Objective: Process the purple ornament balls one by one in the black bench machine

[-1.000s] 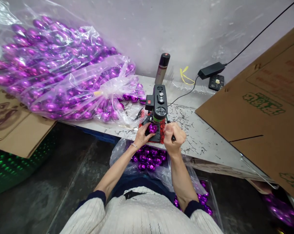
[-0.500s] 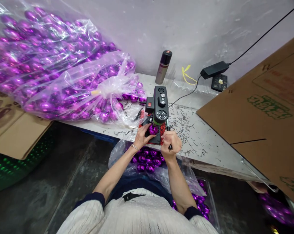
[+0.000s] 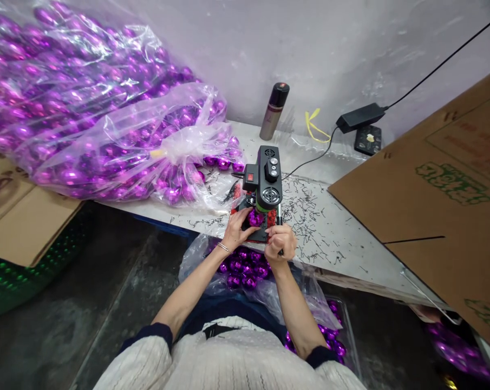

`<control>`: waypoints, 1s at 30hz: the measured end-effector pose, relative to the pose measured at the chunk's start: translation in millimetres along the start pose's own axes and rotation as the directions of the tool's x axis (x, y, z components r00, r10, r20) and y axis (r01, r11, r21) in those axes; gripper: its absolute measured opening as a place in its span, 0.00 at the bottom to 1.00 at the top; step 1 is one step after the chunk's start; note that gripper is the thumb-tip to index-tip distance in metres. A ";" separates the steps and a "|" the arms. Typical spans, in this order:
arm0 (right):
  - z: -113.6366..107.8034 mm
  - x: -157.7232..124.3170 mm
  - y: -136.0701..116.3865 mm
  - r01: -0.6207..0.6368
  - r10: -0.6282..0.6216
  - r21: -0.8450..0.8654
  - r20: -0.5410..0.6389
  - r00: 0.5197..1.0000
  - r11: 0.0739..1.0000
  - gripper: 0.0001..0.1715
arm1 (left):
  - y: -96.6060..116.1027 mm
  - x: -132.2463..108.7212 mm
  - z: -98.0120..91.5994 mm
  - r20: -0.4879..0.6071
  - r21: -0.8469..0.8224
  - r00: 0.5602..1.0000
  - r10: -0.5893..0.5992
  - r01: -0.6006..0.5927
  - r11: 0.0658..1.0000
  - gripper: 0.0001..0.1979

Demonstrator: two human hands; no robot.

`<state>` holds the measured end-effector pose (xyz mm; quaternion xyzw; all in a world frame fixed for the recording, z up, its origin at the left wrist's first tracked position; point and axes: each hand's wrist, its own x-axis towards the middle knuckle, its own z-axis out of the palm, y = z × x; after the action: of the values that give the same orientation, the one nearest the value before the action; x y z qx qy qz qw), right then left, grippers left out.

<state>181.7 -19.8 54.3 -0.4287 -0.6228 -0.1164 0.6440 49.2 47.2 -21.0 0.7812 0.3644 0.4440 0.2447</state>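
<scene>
A small black bench drill press with a red switch stands near the table's front edge. Beneath its head, on the black base, sits a shiny purple faceted ball ornament. My left hand grips this ball from the left, thumb at its near side. My right hand is wrapped round the black-tipped lever handle on the drill's right. The point where the drill meets the ball is hidden by the head. Several more purple balls lie in an open plastic bag at my lap.
A large tied clear bag of purple balls fills the left. Dark shavings litter the white table. Behind stand a spray can, a yellow tie and a power adapter. A cardboard box leans in from the right.
My right hand has shifted slightly left and down with the lever. My left hand stays at the ball under the drill. The whole view has tilted a little.
</scene>
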 end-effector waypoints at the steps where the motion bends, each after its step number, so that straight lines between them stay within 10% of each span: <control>1: 0.1 -1.0 0.3 -0.003 0.003 -0.001 0.000 1.000 1.000 0.19 | -0.4 -0.2 0.4 -0.005 0.000 1.000 0.004 -0.004 1.000 0.33; 23: 2.7 -5.3 5.5 0.143 -0.138 -0.061 0.082 0.987 0.988 0.19 | -4.7 -0.3 1.9 -0.012 -0.007 1.000 0.020 -0.020 1.000 0.32; 30: -2.8 48.8 -26.3 -0.157 0.157 0.005 -0.012 0.988 0.988 0.18 | -5.8 3.8 1.5 -0.035 -0.012 0.997 0.067 -0.068 0.998 0.32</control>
<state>175.3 -18.9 109.4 -0.4745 -0.5834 -0.0669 0.6558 49.7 53.7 -23.8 0.7836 0.3390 0.4678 0.2285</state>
